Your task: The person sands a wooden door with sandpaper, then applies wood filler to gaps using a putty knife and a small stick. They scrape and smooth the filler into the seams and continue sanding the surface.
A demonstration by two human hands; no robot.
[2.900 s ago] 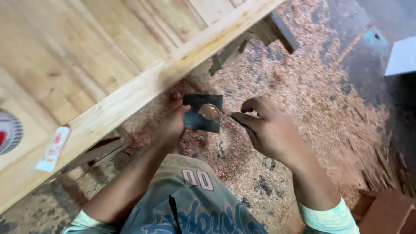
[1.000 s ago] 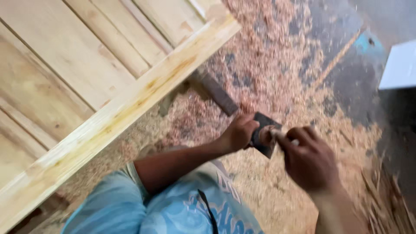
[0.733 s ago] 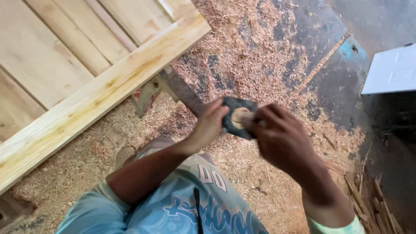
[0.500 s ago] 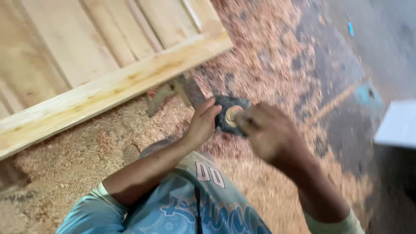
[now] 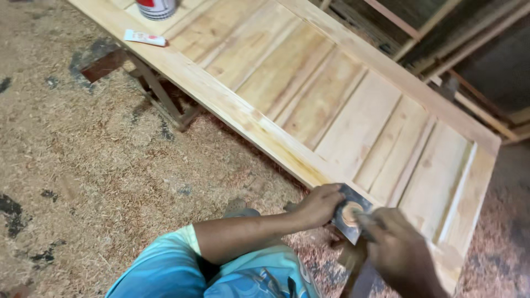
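Note:
My left hand (image 5: 317, 205) grips a small dark square sheet (image 5: 349, 215) that carries a round dab of tan paste. My right hand (image 5: 396, 248) is at the sheet's right side, its fingers touching the paste; I cannot tell what it holds. Both hands hover over the near rail of a pale wooden panelled door (image 5: 309, 94) that lies flat on trestles.
A red and white can (image 5: 156, 8) and a small white tube (image 5: 144, 37) rest on the door's far left end. A wooden trestle (image 5: 160, 96) stands under the door. Sawdust and shavings (image 5: 110, 165) cover the floor. Timber frames (image 5: 441, 44) lean at the upper right.
The view has swung from the shavings on the floor up to the whole door. My hands, still on the dark sheet, now sit over the door's near rail.

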